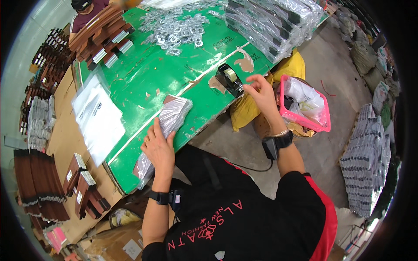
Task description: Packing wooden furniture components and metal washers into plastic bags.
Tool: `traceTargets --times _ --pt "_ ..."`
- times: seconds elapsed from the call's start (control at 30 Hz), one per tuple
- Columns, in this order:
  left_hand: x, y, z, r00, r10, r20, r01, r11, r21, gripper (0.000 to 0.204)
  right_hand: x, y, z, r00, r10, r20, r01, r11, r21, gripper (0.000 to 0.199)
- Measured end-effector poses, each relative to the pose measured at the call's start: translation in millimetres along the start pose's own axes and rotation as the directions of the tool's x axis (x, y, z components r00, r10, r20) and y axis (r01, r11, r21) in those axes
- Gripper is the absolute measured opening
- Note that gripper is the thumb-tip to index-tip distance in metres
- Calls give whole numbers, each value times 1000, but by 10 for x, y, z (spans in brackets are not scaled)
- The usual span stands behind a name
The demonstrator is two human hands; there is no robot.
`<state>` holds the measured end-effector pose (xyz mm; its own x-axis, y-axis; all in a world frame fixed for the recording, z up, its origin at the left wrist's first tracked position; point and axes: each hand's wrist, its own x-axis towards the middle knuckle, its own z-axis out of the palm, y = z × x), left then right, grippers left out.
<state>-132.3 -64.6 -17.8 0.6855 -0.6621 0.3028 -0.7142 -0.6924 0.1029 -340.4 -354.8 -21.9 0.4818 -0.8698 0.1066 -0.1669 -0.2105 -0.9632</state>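
A long brown piece in clear plastic wrap (175, 114) lies slantwise near the front edge of the green table. My left hand (159, 148) rests across its middle, holding it with the thumb on one side and the fingers on the other. To the right, a black tape dispenser (224, 78) with a roll of clear tape stands at the table edge. Beside its cutting end, my right hand (261, 93) pinches a small clear strip of tape (242, 87) between thumb and forefinger.
Clear plastic bags (98, 117) lie at the left. Small bagged metal parts (176, 32) are heaped farther back, beside wrapped stacks (272, 26). Brown pieces (102, 37) are piled near another person (89, 15). A pink basket (305, 122) stands right of the table.
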Motion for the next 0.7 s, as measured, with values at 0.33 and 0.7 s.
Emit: traceTargets --times 0.33,0.7 --pt "-16 26 4 999 -27 31 25 999 33 76 -277 417 -15 987 68 147 -125 898 423 18" --pt "-50 -14 2 999 -46 27 45 999 30 77 -104 597 367 995 78 61 -98 870 484 12"
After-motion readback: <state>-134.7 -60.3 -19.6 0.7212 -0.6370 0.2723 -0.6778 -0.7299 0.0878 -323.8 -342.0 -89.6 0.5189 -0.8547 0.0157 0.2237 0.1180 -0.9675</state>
